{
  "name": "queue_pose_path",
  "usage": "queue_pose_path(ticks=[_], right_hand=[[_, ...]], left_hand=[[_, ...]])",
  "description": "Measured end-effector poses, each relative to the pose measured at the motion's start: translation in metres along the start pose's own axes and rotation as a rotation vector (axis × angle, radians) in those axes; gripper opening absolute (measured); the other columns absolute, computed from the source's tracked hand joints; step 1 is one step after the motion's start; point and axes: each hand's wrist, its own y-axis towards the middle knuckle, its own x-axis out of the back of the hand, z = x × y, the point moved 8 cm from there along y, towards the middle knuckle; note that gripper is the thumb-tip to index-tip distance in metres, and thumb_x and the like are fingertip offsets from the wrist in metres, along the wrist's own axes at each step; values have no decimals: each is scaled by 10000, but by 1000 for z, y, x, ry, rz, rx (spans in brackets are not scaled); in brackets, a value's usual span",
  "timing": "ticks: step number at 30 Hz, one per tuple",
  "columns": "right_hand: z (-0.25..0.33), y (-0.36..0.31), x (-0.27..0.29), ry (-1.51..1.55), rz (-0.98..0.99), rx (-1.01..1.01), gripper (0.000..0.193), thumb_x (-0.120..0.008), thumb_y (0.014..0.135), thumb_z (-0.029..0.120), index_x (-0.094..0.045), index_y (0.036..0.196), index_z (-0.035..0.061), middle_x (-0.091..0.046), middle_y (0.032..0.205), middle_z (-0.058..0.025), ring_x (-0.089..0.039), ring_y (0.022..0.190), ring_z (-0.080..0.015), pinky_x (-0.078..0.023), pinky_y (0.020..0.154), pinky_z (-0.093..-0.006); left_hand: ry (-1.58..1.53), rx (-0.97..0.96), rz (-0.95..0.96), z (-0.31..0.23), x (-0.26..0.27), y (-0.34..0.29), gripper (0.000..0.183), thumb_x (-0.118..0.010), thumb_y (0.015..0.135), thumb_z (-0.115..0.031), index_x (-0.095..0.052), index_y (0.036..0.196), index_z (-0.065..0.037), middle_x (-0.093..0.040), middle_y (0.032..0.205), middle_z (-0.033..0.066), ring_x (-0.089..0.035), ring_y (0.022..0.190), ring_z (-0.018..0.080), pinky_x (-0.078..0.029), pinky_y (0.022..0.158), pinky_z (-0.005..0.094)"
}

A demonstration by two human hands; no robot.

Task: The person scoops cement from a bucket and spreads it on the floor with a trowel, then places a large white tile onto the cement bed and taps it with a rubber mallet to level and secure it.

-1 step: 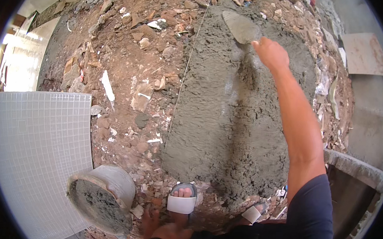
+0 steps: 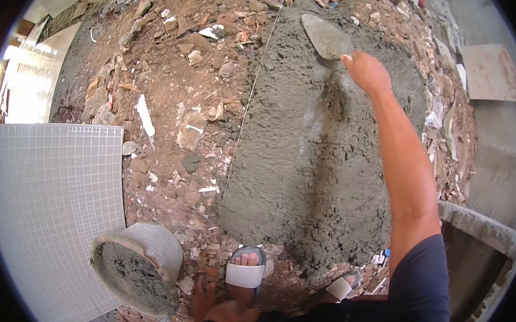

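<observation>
A person stood over a bed of wet grey mortar (image 2: 323, 165) spread across a floor of reddish rubble (image 2: 173, 97). The right hand (image 2: 367, 70), arm stretched far forward, was closed around the handle of a flat, pointed steel trowel (image 2: 326, 38), whose blade lay on the far end of the mortar, apparently to smooth it. A thin taut string line (image 2: 246, 110) ran along the mortar's left edge, likely as a guide. The left hand (image 2: 205, 299) rested low by the knee, its fingers loosely spread, holding nothing. A grey bucket of mortar (image 2: 139, 269) tilted near a sandalled foot (image 2: 245, 269), beside laid white mosaic tiling (image 2: 43, 195).
</observation>
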Motion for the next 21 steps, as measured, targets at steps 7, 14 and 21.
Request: queue_pose_path(ticks=[7, 14, 21], right_hand=[[13, -129, -34, 251, 607, 217, 593, -411, 986, 570, -676, 1013, 40, -685, 894, -169, -664, 847, -311, -525, 780, -462], [-1, -151, -27, -95, 455, 255, 519, -448, 961, 607, -618, 1007, 119, -664, 911, -102, -686, 799, -266, -556, 660, -459], [-61, -119, -10, 112, 153, -15, 490, -492, 968, 555, -628, 949, 85, -670, 833, -146, -656, 703, -289, -517, 649, -474]], left_hand=[[-184, 10, 26, 3, -16, 2, 528, -641, 904, -347, -541, 1222, 63, -633, 1089, 223, -600, 1009, 314, -477, 884, 410], [-220, -12, 19, 14, -16, 7, 472, -655, 894, -322, -566, 1161, 57, -646, 1022, 197, -603, 942, 283, -485, 838, 398], [-275, -38, 0, 24, -9, 11, 417, -670, 884, -298, -592, 1099, 52, -658, 955, 170, -606, 874, 253, -493, 793, 386]])
